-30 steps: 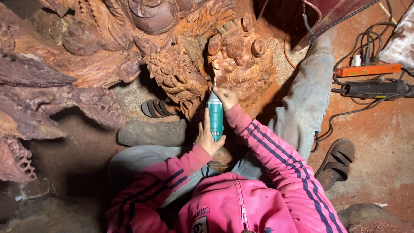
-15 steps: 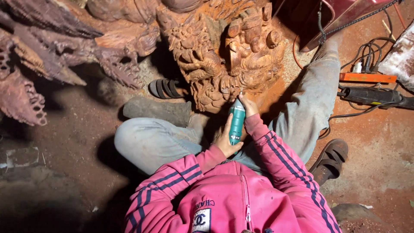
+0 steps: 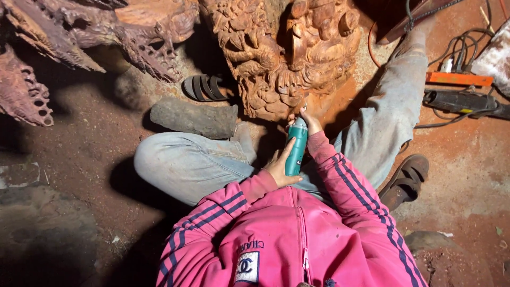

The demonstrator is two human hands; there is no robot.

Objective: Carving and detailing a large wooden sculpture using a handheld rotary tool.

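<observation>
Left hand (image 3: 279, 169) is wrapped around the lower body of the teal rotary tool (image 3: 296, 147). Right hand (image 3: 308, 120) is closed on its upper end. The tool tip meets the base of the wooden carving (image 3: 287, 53), directly below it.

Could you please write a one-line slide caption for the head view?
Both hands, left and right, hold a teal cylindrical power tool against an ornate reddish-brown wooden carving.

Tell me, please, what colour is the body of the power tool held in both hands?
Teal green; the rotary tool shows best in the head view.
</observation>
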